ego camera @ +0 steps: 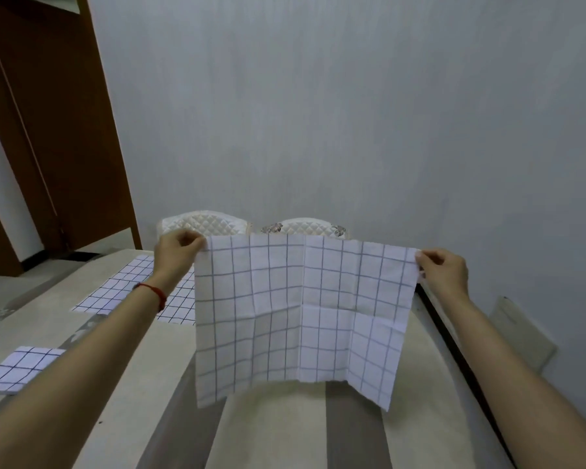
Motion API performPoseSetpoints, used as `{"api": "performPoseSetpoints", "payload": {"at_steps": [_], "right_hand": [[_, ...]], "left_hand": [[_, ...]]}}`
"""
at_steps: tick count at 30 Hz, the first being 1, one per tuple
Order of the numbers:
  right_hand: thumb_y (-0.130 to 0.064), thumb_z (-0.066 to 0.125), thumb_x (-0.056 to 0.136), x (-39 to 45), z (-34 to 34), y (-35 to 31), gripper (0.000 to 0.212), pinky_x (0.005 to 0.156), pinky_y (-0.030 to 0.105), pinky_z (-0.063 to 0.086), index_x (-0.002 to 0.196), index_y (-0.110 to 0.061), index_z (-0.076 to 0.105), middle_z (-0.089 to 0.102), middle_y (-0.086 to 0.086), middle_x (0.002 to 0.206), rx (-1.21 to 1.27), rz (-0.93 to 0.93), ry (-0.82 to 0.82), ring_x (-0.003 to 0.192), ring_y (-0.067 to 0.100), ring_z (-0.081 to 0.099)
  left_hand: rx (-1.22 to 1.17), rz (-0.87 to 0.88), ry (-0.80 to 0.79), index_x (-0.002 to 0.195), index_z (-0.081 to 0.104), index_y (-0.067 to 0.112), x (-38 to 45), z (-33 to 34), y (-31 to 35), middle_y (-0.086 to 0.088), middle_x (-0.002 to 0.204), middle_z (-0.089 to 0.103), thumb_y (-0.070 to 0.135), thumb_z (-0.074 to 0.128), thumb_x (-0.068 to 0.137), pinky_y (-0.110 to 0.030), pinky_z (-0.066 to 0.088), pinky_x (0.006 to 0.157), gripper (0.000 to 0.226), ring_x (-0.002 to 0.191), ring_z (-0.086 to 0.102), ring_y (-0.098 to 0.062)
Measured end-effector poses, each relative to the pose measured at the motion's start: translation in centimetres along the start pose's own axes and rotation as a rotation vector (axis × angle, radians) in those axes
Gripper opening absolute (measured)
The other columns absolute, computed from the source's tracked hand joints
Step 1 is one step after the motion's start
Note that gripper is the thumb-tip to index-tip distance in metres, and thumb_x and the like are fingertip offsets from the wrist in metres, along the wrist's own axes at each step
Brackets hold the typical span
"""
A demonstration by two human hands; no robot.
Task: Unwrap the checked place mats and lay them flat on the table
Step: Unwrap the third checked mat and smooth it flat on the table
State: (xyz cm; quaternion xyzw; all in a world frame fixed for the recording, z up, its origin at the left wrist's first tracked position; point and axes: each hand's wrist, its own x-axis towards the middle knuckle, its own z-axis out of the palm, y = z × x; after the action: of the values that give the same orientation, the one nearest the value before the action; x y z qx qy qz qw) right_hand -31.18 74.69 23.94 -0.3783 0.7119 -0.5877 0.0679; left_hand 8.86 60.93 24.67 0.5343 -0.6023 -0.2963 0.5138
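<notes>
A: Mats, count three. We hold one unfolded mat [301,316] up in the air over the table [268,434], creased into panels and hanging from its top edge. A second flat mat [129,289] lies on the table at far left, partly behind our left forearm. A third folded mat [17,368] sits near the table's left edge.

B: Hands?

A: Two. Our left hand [178,253] pinches the hanging mat's top left corner, fingers closed on the cloth. Our right hand [444,270] pinches the top right corner likewise. One red bracelet [154,292] on the left wrist.

B: Edges, room?

A: Lower edge hangs clear above the striped tabletop. We see bare table beneath and toward us. Two chairs [251,226] stand at the far edge, by the wall [352,113].
</notes>
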Motion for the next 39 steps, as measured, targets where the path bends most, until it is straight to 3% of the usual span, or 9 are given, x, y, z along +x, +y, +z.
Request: {"api": "performPoseSetpoints", "payload": {"at_steps": [3, 5, 10, 16, 22, 27, 31, 33, 39], "right_hand": [[-0.014, 0.058, 0.087, -0.3, -1.1, 2.3, 0.006, 0.067, 0.021, 0.051, 0.086, -0.013, 0.064, 0.064, 0.01, 0.086, 0.053, -0.058, 0.031, 0.083, 0.025, 0.06], [-0.013, 0.058, 0.087, -1.5, -1.8, 3.9, 0.007, 0.07, 0.022, 0.05, 0.087, -0.009, 0.064, 0.063, 0.009, 0.082, 0.077, -0.067, 0.045, 0.082, 0.023, 0.058], [-0.011, 0.06, 0.086, -6.4, -2.9, 7.4, 0.007, 0.061, 0.002, 0.042, 0.09, -0.008, 0.065, 0.063, -0.018, 0.063, 0.126, -0.016, 0.045, 0.061, -0.01, 0.057], [-0.004, 0.062, 0.084, -14.0, -4.0, 13.5, 0.016, 0.064, 0.004, 0.045, 0.08, -0.019, 0.065, 0.064, -0.036, 0.069, 0.123, 0.086, -0.033, 0.064, -0.013, 0.057], [0.003, 0.062, 0.081, -19.3, -4.2, 18.2, 0.028, 0.061, 0.004, 0.046, 0.074, -0.025, 0.064, 0.067, -0.031, 0.072, 0.073, 0.198, -0.12, 0.068, -0.012, 0.059], [0.001, 0.064, 0.08, -21.9, -4.0, 21.0, 0.03, 0.061, 0.003, 0.045, 0.072, -0.028, 0.065, 0.071, -0.018, 0.073, -0.005, 0.295, -0.178, 0.07, -0.011, 0.06], [0.005, 0.065, 0.079, -23.3, -4.0, 22.0, 0.035, 0.065, -0.001, 0.043, 0.067, -0.029, 0.064, 0.068, -0.001, 0.075, -0.069, 0.345, -0.224, 0.068, -0.012, 0.059], [0.003, 0.066, 0.078, -23.9, -4.1, 22.4, 0.033, 0.066, 0.0, 0.042, 0.067, -0.028, 0.064, 0.067, 0.012, 0.08, -0.102, 0.37, -0.251, 0.069, -0.009, 0.059], [0.002, 0.058, 0.083, -24.1, -4.4, 23.2, 0.035, 0.068, -0.003, 0.038, 0.067, -0.028, 0.066, 0.069, 0.015, 0.094, -0.188, 0.438, -0.302, 0.077, -0.007, 0.06]], "left_hand": [[-0.019, 0.075, -0.013, 0.097, 0.063, 0.004, -0.6, -1.4, -0.3, -0.004, 0.086, 0.062, 0.01, 0.058, 0.086, -0.032, 0.051, 0.074, 0.014, 0.083, 0.058, -0.021], [-0.016, 0.105, -0.021, 0.095, 0.063, 0.008, -1.6, -2.1, -1.1, 0.002, 0.079, 0.06, 0.01, 0.058, 0.086, -0.026, 0.048, 0.067, 0.01, 0.078, 0.057, -0.019], [0.015, 0.072, -0.061, 0.073, 0.062, 0.025, -5.0, -3.2, -5.6, 0.0, 0.076, 0.064, 0.009, 0.064, 0.082, -0.037, 0.05, 0.073, 0.018, 0.08, 0.06, -0.023], [0.129, 0.053, -0.121, 0.075, 0.063, 0.018, -11.2, -4.1, -10.9, 0.005, 0.079, 0.064, 0.008, 0.062, 0.083, -0.018, 0.051, 0.061, 0.013, 0.075, 0.058, -0.01], [0.231, -0.062, -0.206, 0.067, 0.065, 0.021, -16.5, -4.8, -17.3, -0.005, 0.075, 0.069, 0.007, 0.068, 0.078, -0.021, 0.05, 0.063, 0.018, 0.072, 0.06, -0.002], [0.308, -0.13, -0.252, 0.067, 0.065, 0.016, -19.6, -4.5, -20.2, -0.006, 0.071, 0.068, 0.002, 0.069, 0.076, -0.002, 0.041, 0.06, 0.017, 0.068, 0.058, 0.01], [0.355, -0.203, -0.304, 0.067, 0.067, 0.015, -21.1, -4.4, -22.0, -0.007, 0.071, 0.068, 0.001, 0.069, 0.075, -0.005, 0.042, 0.061, 0.016, 0.07, 0.062, -0.012], [0.389, -0.223, -0.335, 0.071, 0.068, 0.011, -21.5, -4.4, -22.6, -0.008, 0.074, 0.069, 0.003, 0.07, 0.075, -0.02, 0.048, 0.069, 0.009, 0.075, 0.064, -0.025], [0.495, -0.317, -0.373, 0.081, 0.069, 0.014, -21.9, -4.0, -23.4, -0.012, 0.09, 0.071, 0.006, 0.064, 0.078, -0.033, 0.046, 0.077, 0.009, 0.087, 0.062, -0.028]]}}
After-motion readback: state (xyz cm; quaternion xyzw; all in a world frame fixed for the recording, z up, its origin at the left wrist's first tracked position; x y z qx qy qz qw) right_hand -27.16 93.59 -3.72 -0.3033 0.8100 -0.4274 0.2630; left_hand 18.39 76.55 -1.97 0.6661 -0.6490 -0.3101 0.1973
